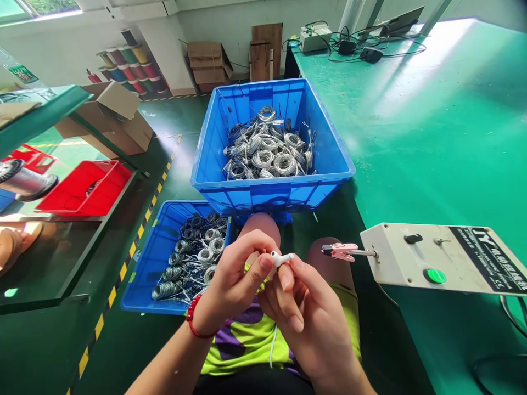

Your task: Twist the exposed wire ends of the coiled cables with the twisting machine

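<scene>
Pinching the round end of a white earbud [281, 258], the left hand [241, 269] meets the right hand [310, 310], which grasps the stem; the earbud is between them, above the shorts [239, 351], below a bin [272, 195] of cables [265, 159] in view.

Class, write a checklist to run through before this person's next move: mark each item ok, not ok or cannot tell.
1. Left hand on the small white piece: ok, thumb against it.
2. Right hand on it: ok, touching its narrow end.
3. Left wrist free of jewellery: not ok, red bracelet worn.
4. Coiled cables inside the larger blue bin: ok.
5. Machine switched on: cannot tell from its green button.
</scene>
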`<state>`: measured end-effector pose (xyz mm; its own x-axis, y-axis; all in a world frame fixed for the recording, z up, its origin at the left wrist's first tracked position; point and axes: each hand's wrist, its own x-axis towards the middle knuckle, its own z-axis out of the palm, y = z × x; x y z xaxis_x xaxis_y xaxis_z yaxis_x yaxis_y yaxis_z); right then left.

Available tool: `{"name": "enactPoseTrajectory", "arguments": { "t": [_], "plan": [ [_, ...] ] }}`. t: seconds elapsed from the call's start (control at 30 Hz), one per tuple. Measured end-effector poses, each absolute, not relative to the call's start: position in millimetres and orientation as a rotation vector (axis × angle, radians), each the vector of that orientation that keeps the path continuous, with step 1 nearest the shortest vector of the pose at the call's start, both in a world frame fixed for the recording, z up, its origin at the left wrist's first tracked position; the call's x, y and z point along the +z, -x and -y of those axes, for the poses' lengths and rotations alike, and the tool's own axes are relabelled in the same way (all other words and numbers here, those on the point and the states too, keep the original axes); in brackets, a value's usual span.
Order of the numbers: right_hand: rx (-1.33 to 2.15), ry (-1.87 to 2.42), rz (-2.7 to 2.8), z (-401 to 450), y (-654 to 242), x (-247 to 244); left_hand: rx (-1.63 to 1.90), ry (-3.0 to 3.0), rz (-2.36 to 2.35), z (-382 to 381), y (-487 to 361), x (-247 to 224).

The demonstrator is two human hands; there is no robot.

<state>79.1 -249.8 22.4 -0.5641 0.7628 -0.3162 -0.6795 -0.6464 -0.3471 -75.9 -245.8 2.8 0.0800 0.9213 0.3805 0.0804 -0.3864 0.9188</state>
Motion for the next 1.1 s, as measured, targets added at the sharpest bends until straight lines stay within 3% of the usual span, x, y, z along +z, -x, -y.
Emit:
{"name": "enactPoseTrajectory", "arguments": {
  "t": [1.1],
  "plan": [
    [2.160, 0.681, 0.430, 250, -79, 5, 1.228, -1.482, -1.011, 254, 72, 10]
  ]
}}
